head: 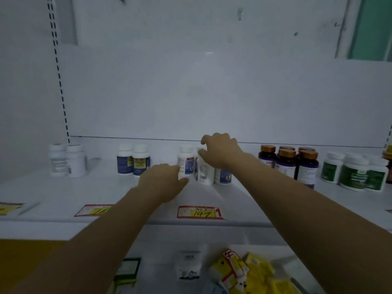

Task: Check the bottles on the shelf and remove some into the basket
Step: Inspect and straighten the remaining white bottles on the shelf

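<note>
Groups of small bottles stand along the white shelf point(244, 200). In the middle group, my right hand point(220, 151) curls over the top of a white bottle point(204, 174) turned barcode-forward, thumb and fingers closed around its cap. Just left of it, a white bottle with a blue label point(186, 158) stands upright, and my left hand point(163, 179) reaches in with fingers apart, fingertips touching its lower side. Another blue-label bottle point(222, 176) sits partly hidden under my right wrist. No basket is in view.
Two white bottles point(66, 160) stand far left, then two blue-label bottles point(133, 160). Dark bottles with copper caps point(292, 162) and green-label bottles point(356, 172) stand to the right. Price tags point(199, 212) line the shelf edge. Yellow packets point(250, 270) lie on the level below.
</note>
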The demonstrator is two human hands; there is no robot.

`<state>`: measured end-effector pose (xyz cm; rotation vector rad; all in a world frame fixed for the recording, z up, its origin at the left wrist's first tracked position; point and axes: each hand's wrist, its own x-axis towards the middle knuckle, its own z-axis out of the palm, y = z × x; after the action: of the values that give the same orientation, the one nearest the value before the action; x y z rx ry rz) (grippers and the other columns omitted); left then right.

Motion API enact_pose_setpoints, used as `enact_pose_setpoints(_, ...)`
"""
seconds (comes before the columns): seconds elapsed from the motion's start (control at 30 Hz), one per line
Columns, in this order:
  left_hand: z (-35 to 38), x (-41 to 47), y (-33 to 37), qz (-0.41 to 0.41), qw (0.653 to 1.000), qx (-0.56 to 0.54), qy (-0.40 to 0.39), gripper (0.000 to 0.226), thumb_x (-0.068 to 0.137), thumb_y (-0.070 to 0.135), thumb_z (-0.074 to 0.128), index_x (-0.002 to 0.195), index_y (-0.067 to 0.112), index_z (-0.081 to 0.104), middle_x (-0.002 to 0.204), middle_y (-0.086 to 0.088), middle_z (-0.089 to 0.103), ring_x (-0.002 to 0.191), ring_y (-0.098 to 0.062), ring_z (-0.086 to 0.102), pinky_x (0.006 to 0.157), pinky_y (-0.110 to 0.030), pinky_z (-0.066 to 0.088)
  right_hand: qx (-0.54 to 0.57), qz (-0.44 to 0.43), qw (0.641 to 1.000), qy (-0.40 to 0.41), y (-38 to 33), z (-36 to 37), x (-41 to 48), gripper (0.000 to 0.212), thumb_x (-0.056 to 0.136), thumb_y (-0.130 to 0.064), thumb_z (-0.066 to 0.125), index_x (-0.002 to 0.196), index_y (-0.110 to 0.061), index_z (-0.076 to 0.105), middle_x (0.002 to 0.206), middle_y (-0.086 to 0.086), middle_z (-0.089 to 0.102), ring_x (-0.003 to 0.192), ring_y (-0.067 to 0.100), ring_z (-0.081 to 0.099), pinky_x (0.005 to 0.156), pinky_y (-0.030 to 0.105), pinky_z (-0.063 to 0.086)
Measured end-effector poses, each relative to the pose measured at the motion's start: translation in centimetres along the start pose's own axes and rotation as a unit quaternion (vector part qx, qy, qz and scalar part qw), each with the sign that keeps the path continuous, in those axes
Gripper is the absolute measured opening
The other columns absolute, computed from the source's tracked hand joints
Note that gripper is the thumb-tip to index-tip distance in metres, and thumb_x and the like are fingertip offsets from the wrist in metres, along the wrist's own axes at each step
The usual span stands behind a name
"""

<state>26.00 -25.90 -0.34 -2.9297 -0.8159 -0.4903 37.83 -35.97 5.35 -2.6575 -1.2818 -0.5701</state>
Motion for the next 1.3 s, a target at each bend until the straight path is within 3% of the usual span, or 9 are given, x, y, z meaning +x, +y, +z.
enact_pose_setpoints(0.1, 1.7, 0.2, 0.1, -0.022, 0.999, -0.009, -0.037, 0.052, 0.094, 0.054, 0.035, 0.132, 0.020, 0.046, 0.133, -0.004, 0.051, 0.118, -0.022, 0.050, 0.093, -0.037, 0.043, -0.032, -0.001, 0.999, -0.015, -0.3, 1.2, 0.9, 0.043, 0.099, -0.041, 0.037, 0.134, -0.018, 0.045, 0.132, 0.011, 0.048, 0.123, 0.032, 0.041, 0.103, 0.044, 0.029)
enact_pose_setpoints(0.23, 3.1, 0.7, -0.3, -0.014, 0.995, -0.050, -0.089, 0.047, 0.097, 0.049, 0.027, 0.121, 0.018, 0.053, 0.124, -0.005, 0.055, 0.111, -0.021, 0.052, 0.096, -0.039, 0.043, -0.022, 0.000, 1.000, 0.004, -0.2, 2.2, 1.4, 0.037, 0.099, -0.040, 0.039, 0.128, -0.018, 0.045, 0.124, 0.010, 0.053, 0.118, 0.031, 0.045, 0.101, 0.044, 0.029)
enact_pose_setpoints(0.33, 3.3, 0.8, -0.4, -0.002, 0.993, -0.041, -0.111, 0.050, 0.099, 0.047, 0.022, 0.132, 0.018, 0.045, 0.134, -0.006, 0.048, 0.121, -0.023, 0.045, 0.102, -0.040, 0.038, 0.011, -0.009, 1.000, -0.005, -0.1, 1.9, 1.5, 0.032, 0.098, -0.039, 0.042, 0.123, -0.020, 0.047, 0.120, 0.007, 0.056, 0.114, 0.028, 0.049, 0.100, 0.043, 0.028)
enact_pose_setpoints(0.5, 3.3, 0.5, -0.4, -0.005, 0.990, -0.011, -0.139, 0.054, 0.100, 0.046, 0.017, 0.145, 0.018, 0.026, 0.154, -0.007, 0.024, 0.139, -0.026, 0.025, 0.114, -0.043, 0.023, 0.147, -0.041, 0.988, -0.011, -0.5, 0.4, 1.1, 0.033, 0.093, -0.032, 0.054, 0.124, -0.021, 0.051, 0.124, 0.005, 0.057, 0.117, 0.024, 0.050, 0.100, 0.037, 0.035)
enact_pose_setpoints(0.57, 3.2, 0.4, -0.3, -0.027, 0.989, -0.045, -0.137, 0.058, 0.099, 0.048, 0.020, 0.148, 0.018, 0.019, 0.155, -0.006, 0.021, 0.141, -0.025, 0.022, 0.114, -0.042, 0.021, 0.227, -0.054, 0.972, -0.016, -0.7, -0.5, 0.7, 0.038, 0.092, -0.027, 0.058, 0.128, -0.020, 0.050, 0.127, 0.007, 0.055, 0.113, 0.022, 0.053, 0.089, 0.028, 0.042)
enact_pose_setpoints(0.7, 2.1, -0.2, 0.2, -0.067, 0.977, -0.195, -0.057, 0.078, 0.094, 0.048, 0.046, 0.150, 0.018, 0.002, 0.153, -0.007, 0.027, 0.136, -0.023, 0.035, 0.107, -0.035, 0.032, 0.299, -0.081, 0.951, -0.022, -0.9, -2.4, 0.0, 0.043, 0.090, -0.020, 0.059, 0.132, -0.021, 0.047, 0.128, 0.006, 0.054, 0.099, 0.015, 0.052, 0.064, 0.012, 0.039)
enact_pose_setpoints(0.93, -1.4, -0.2, 1.4, -0.018, 0.875, -0.481, 0.055, 0.045, 0.083, 0.025, 0.069, 0.121, 0.022, 0.045, 0.121, 0.003, 0.060, 0.094, -0.004, 0.057, 0.075, -0.014, 0.042, 0.365, -0.101, 0.925, -0.015, -1.1, -4.8, -0.6, 0.043, 0.089, -0.022, 0.059, 0.131, -0.028, 0.048, 0.127, 0.001, 0.054, 0.110, 0.015, 0.053, 0.089, 0.027, 0.043)
enact_pose_setpoints(1.07, -2.1, -0.2, 2.3, -0.033, 0.873, -0.472, 0.120, 0.041, 0.075, 0.027, 0.077, 0.104, 0.020, 0.049, 0.096, 0.006, 0.062, 0.078, -0.001, 0.058, 0.059, -0.015, 0.042, 0.390, -0.043, 0.919, 0.029, -1.1, -5.2, -0.8, 0.047, 0.086, -0.047, 0.062, 0.125, -0.023, 0.054, 0.118, 0.000, 0.058, 0.104, 0.015, 0.057, 0.083, 0.025, 0.045)
enact_pose_setpoints(1.3, -2.4, -1.0, 3.7, -0.062, 0.872, -0.448, 0.186, 0.046, 0.072, 0.036, 0.078, 0.100, 0.019, 0.046, 0.099, 0.001, 0.060, 0.084, -0.013, 0.061, 0.069, -0.026, 0.049, 0.350, 0.022, 0.934, 0.069, -1.1, -6.4, -1.3, 0.056, 0.085, -0.050, 0.062, 0.118, -0.004, 0.060, 0.123, 0.014, 0.061, 0.107, 0.023, 0.058, 0.086, 0.034, 0.049)
